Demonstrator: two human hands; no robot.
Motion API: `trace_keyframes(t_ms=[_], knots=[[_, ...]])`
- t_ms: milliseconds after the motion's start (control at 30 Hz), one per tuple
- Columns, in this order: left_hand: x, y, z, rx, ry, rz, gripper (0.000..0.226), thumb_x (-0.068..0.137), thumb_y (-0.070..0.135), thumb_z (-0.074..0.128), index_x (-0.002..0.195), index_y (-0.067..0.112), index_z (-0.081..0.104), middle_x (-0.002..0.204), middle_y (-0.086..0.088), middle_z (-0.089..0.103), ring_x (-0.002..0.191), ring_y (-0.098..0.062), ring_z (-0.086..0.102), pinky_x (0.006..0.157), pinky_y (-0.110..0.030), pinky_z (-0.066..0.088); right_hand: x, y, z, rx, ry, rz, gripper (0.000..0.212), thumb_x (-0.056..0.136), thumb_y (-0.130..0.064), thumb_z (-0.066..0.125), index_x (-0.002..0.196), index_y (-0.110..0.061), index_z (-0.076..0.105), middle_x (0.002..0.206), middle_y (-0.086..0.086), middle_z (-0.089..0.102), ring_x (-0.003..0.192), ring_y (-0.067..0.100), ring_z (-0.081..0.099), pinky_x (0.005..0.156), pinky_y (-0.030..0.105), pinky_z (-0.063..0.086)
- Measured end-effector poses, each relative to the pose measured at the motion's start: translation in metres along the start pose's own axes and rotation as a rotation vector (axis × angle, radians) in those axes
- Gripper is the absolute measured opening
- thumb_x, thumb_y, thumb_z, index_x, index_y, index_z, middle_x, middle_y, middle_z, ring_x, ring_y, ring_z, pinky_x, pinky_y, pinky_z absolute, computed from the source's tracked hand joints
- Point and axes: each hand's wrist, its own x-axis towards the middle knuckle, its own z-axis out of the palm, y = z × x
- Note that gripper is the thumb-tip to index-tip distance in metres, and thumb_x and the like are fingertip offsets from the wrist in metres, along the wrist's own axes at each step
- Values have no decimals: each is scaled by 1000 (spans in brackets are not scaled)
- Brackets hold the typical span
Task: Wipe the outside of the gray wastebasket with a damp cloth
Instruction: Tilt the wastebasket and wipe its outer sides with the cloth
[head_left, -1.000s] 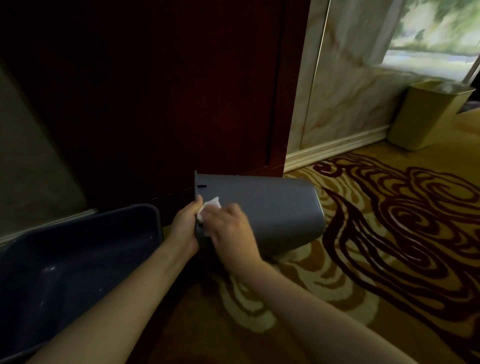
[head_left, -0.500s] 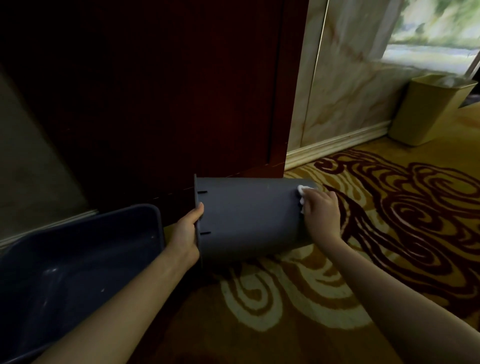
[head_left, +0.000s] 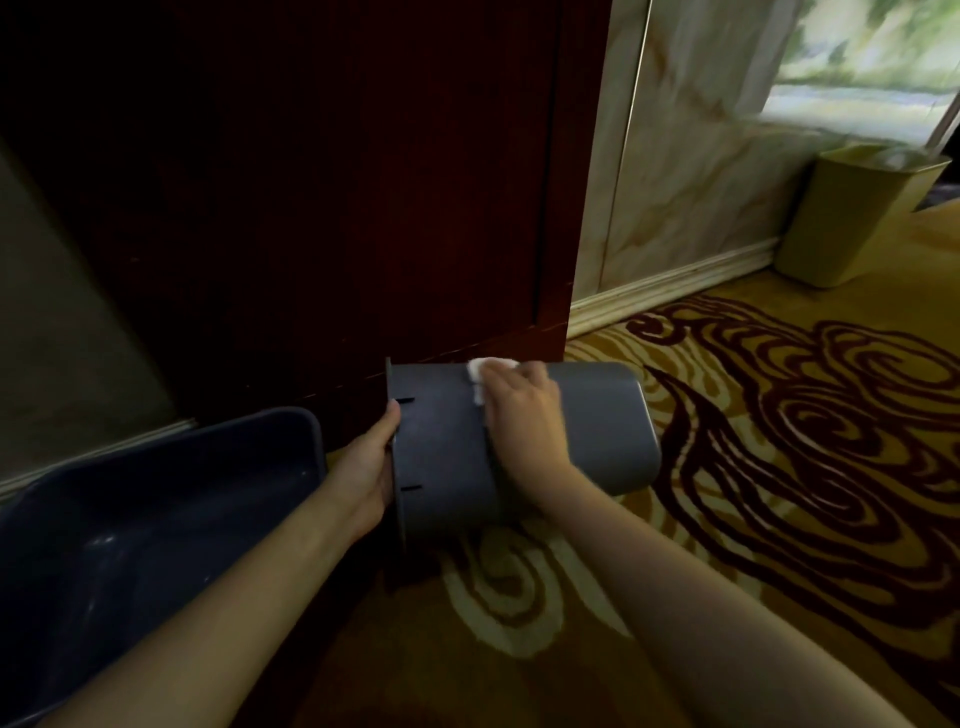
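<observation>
The gray wastebasket (head_left: 597, 431) lies on its side on the carpet, its open rim to the left and its base to the right. My left hand (head_left: 369, 467) grips the rim and holds it steady. My right hand (head_left: 524, 415) presses a white cloth (head_left: 480, 371) against the upper side of the wastebasket, near the middle. Most of the cloth is hidden under my fingers.
A dark blue plastic tub (head_left: 156, 519) sits on the floor at the left. A dark red wooden door (head_left: 363, 182) stands right behind the wastebasket. A yellow-green bin (head_left: 857, 213) stands against the marble wall (head_left: 691, 156) at the far right. Patterned carpet (head_left: 779, 467) covers the floor.
My right hand slid the cloth from the rim end to the base end of the wastebasket, then back toward the middle and up to the top side. My left hand stayed on the rim.
</observation>
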Motion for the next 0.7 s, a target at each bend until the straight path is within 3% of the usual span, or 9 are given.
trace_keyframes(t_ms=[167,333,500,633,700], knots=[[-1,10,1,15,-13,-66,27,89,44,50,100,23,63,87,-6,78,81,-24,73,69,-41,53,2,86,-28,-195,-4,261,26,95,-17,43,116,-17,60,113,2,66,103,26,50,82,35,40],[-2,36,3,74,87,-112,41,82,52,55,104,17,60,91,-11,68,82,-26,66,58,-36,52,-12,95,-39,-237,-14,217,28,93,-14,46,118,-13,60,113,4,67,101,29,51,80,38,43],[5,65,-3,-7,148,-155,52,89,33,56,127,-1,46,115,-21,60,86,-27,63,69,-34,51,-42,95,-45,-211,-1,235,31,91,-15,49,120,-12,59,121,4,63,106,28,50,85,40,45],[5,56,9,75,166,-282,38,89,20,57,121,-1,52,82,-19,65,72,-28,64,55,-37,54,-78,100,-48,-156,39,201,35,89,-15,50,124,-13,55,123,6,60,104,22,46,82,38,46],[6,44,17,201,224,-318,39,89,11,56,125,-2,50,85,-16,60,86,-30,62,64,-39,51,-96,103,-48,-114,75,190,35,88,-16,50,123,-14,53,122,6,59,100,18,43,79,32,43]])
